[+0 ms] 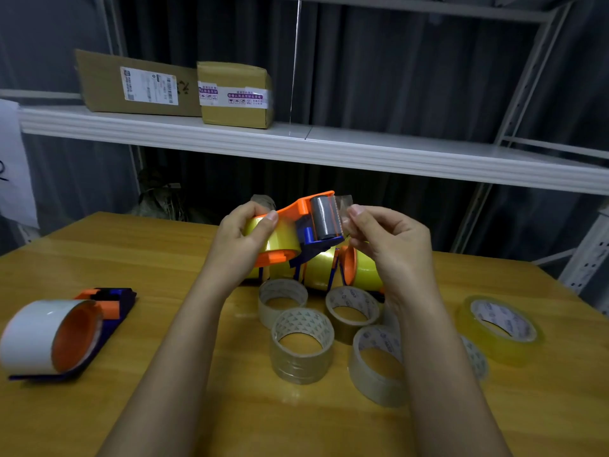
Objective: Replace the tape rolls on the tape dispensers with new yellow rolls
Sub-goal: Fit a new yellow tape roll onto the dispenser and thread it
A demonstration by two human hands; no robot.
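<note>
the left hand (245,240) has its grip curled round an orange tape dispenser (298,219) carrying a yellow roll (275,239), held above the table (99,252). just right of it, the right hand (392,245) pinches the clear tape end (344,214) at the roller (film blurred). below both grips stand more dispensers (329,268) and clear rolls (301,344); far left lies a white-rolled dispenser (56,334).

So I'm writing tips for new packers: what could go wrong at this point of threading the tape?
The right hand pinches the tape end right by the dispenser's toothed blade, so fingertips could get nicked. The loose end might also stick to itself or snap back onto the yellow roll that the left hand steadies.
</note>
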